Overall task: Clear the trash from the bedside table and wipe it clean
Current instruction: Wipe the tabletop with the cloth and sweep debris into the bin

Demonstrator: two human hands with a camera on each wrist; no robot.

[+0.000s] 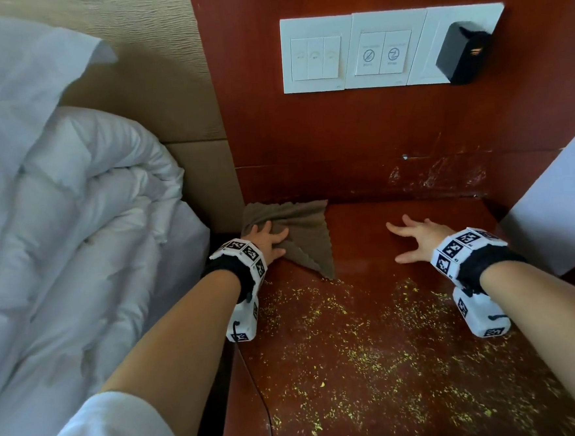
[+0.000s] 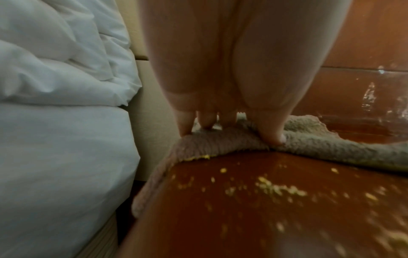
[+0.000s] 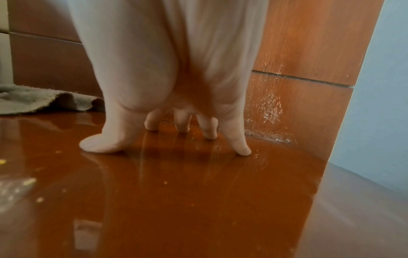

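Note:
A grey-brown cloth (image 1: 305, 228) lies bunched at the back left corner of the glossy red-brown bedside table (image 1: 365, 232). My left hand (image 1: 267, 235) presses down on it with spread fingers; in the left wrist view the thumb and fingertips (image 2: 273, 137) dig into the cloth (image 2: 320, 150). My right hand (image 1: 413, 235) rests its spread fingertips on bare tabletop at the back right and holds nothing; the right wrist view shows its fingertips (image 3: 241, 150) touching the wood, with the cloth (image 3: 33, 99) to the left. Yellow crumbs (image 1: 373, 348) are scattered over the front half of the table, and a few (image 2: 276, 188) lie near the cloth.
A bed with a white duvet (image 1: 75, 215) sits close against the table's left side. On the wooden back panel are a white switch plate (image 1: 353, 53) and a black plug-in adapter (image 1: 463, 52). A pale wall (image 1: 557, 205) borders the right.

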